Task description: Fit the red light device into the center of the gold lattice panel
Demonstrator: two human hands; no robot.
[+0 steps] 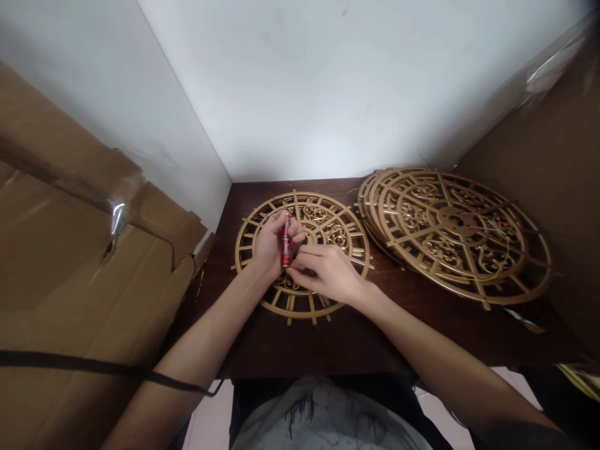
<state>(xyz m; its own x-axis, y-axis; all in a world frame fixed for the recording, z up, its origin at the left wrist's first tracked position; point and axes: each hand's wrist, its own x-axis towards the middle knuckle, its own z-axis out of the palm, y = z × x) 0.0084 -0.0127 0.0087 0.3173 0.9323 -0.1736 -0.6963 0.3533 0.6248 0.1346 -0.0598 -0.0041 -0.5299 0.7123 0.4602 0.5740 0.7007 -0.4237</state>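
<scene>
Here, left hand (270, 245) grips red cylinders (286, 251) (batteries, perhaps).

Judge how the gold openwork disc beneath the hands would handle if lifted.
The gold disc would probably feel light for its width, given its many gaps. Thin scrolls might bend if squeezed; bars projecting past its rim could snag.

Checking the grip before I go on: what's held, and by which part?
Left hand: a red battery-like cylinder, by its far part. The right hand is at its near end; contact unclear.
</scene>
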